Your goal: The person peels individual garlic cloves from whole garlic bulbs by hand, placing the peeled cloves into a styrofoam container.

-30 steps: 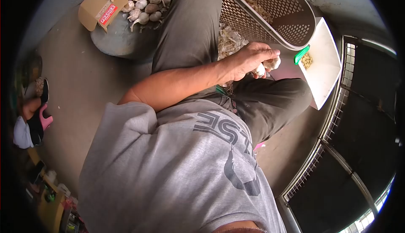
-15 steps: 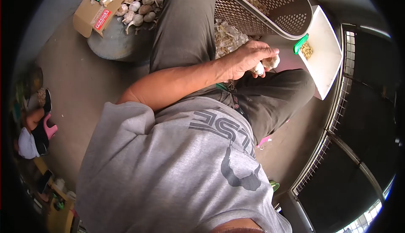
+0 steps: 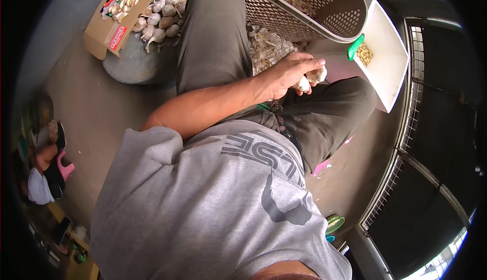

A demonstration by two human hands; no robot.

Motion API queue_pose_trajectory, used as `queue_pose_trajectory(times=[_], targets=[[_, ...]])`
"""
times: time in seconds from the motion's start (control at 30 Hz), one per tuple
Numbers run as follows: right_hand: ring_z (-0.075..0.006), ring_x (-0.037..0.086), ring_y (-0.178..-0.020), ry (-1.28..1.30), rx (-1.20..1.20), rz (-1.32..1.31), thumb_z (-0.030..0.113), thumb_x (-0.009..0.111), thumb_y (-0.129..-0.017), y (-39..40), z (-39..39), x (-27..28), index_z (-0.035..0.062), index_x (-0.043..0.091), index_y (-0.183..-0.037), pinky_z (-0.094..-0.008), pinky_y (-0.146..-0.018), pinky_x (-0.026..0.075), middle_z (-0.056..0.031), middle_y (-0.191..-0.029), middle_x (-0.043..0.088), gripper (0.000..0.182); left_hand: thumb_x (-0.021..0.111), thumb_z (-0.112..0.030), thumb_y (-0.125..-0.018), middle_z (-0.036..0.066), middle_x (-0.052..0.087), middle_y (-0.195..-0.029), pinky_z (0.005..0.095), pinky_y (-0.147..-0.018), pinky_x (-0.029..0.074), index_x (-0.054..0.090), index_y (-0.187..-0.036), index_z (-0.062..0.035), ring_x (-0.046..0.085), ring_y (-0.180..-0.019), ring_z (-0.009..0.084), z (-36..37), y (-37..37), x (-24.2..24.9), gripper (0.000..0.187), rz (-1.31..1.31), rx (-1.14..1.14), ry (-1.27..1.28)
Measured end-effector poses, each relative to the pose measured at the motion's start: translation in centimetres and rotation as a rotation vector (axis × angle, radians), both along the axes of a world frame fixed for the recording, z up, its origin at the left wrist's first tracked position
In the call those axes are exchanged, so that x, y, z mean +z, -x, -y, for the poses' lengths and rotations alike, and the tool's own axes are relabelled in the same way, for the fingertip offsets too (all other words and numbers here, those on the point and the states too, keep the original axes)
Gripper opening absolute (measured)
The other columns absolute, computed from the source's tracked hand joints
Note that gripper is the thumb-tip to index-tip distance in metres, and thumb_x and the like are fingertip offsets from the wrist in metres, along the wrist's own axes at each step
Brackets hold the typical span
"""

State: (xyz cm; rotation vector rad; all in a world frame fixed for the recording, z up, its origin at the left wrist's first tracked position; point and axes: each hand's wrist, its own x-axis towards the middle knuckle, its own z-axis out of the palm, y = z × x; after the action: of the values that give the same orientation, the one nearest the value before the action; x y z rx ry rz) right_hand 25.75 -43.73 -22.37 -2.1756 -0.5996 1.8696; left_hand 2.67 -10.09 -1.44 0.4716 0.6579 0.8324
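Note:
My left hand (image 3: 290,73) reaches across my lap from the left with its fingers curled. It is closed around garlic bulbs (image 3: 315,75), at least two of which show at the fingertips, pale and papery. Loose garlic skins (image 3: 266,47) lie in a heap just beyond the wrist, between my legs. On the left, a round grey surface (image 3: 137,69) bears several whole garlic bulbs (image 3: 167,14). Separated cloves (image 3: 129,0) rest in an open cardboard box (image 3: 96,34) beside them. My right hand is out of sight.
A brown mesh basket (image 3: 350,29) with peelings inside leans above the skins. A white container (image 3: 393,52) holds peeled cloves (image 3: 363,54), and a green handle-like object (image 3: 356,47) sits on its edge. Another person's leg (image 3: 44,156) shows far left. Barred panels (image 3: 406,148) line the right.
The view has shifted slightly, so most things sit a little further left, and a green bowl shows more at lower right. My left hand keeps its hold on the garlic bulbs.

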Motion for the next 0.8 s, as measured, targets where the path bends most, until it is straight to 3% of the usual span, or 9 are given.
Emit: queue_pose_trajectory(times=[0.8], targets=[[-0.0149,0.054,-0.049,0.052,-0.008,-0.024,0.029,0.06,-0.101,0.8,1.7,-0.3,0.0043,0.068,-0.083,-0.032,-0.047,0.044,-0.0038,-0.061,0.058,0.031,0.065,-0.044,-0.1,0.007,0.067,-0.081,0.0248,-0.043,0.048,0.067,-0.101,-0.0058,0.066,-0.057,0.014,0.5,0.2,0.2,0.038,-0.006,0.016,-0.035]])
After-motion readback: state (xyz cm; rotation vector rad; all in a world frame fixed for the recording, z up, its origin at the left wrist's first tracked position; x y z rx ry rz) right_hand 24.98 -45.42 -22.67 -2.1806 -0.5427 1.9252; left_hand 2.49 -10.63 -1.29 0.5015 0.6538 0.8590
